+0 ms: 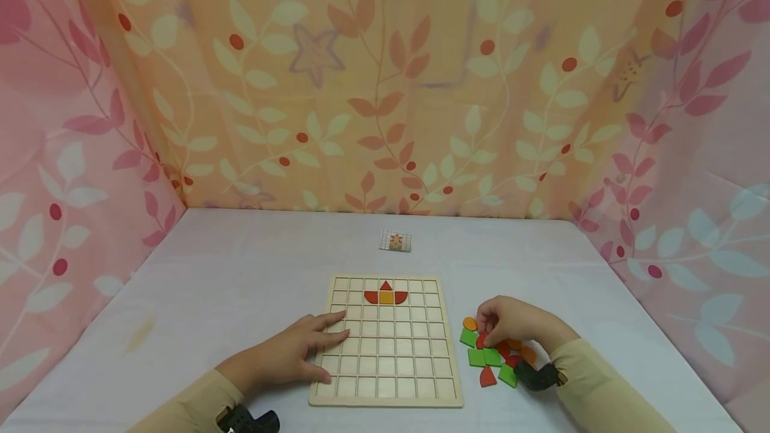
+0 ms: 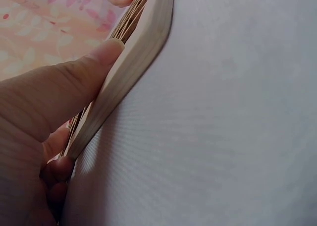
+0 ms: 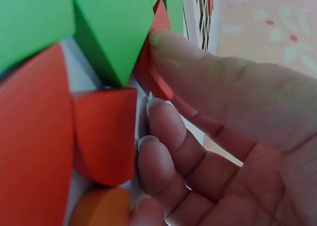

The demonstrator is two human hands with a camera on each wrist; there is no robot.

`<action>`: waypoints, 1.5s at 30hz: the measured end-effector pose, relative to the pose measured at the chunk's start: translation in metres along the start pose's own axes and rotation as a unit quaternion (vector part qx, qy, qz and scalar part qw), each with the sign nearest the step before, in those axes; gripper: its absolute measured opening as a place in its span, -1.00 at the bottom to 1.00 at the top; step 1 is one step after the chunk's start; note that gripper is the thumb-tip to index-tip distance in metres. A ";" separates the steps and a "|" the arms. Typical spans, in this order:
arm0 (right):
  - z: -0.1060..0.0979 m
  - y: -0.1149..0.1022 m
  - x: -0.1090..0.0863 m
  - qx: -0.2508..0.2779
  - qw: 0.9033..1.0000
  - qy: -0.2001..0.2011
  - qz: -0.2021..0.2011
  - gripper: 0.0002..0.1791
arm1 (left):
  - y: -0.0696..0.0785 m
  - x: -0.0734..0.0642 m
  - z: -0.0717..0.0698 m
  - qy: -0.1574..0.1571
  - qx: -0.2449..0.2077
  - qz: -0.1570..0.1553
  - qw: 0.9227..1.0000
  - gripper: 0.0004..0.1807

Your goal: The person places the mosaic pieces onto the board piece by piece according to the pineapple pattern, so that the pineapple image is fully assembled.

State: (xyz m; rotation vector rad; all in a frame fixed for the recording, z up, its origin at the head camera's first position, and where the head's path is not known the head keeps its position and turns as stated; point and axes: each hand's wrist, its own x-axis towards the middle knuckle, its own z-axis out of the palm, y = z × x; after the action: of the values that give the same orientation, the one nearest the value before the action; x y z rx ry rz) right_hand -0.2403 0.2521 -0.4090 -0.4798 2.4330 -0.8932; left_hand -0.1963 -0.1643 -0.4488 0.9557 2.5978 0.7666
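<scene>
A red piece (image 3: 147, 73) was pinched by the right hand (image 1: 520, 321), and a grid board (image 1: 386, 347) was touched by the left hand (image 1: 289, 347).
The red piece was gripped between the thumb and fingers of the right hand; green pieces (image 1: 476, 357), orange discs (image 1: 470, 323) and other red pieces (image 1: 488, 377) were scattered on the surface (image 1: 240, 252) around those fingers. The left fingers were spread and extended, laid over the near side of the grid board. Ahead and to the right of them, an orange-yellow square (image 1: 386, 297) was flanked by two red quarter-rounds (image 1: 400, 297) and topped by a red triangle (image 1: 386, 285). Farther ahead of both hands' fingers, a small card (image 1: 395, 240) was placed.
</scene>
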 end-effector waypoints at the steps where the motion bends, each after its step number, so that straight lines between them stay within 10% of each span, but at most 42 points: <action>1: 0.000 0.000 0.000 -0.001 1.000 0.001 0.008 -0.82 | 0.000 0.000 0.000 0.000 -0.001 0.000 1.000 -0.17; 9: -0.003 -0.001 0.002 -0.037 0.999 -0.001 0.033 -0.79 | 0.001 0.000 -0.001 -0.001 -0.011 -0.008 1.000 -0.18; 21: -0.014 -0.016 0.012 0.019 0.999 0.001 -0.033 -0.78 | -0.002 0.000 0.001 0.002 -0.014 -0.005 1.000 -0.18; 45: 0.018 -0.070 0.069 0.020 0.997 0.004 -0.074 -0.86 | 0.002 -0.003 -0.002 0.005 -0.008 0.003 1.000 -0.17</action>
State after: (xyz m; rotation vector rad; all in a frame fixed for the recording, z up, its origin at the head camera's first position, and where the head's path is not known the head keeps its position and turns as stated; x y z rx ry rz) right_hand -0.2756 0.1595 -0.3967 -0.6492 2.4063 -1.0052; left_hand -0.1936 -0.1654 -0.4461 0.9590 2.5943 0.7951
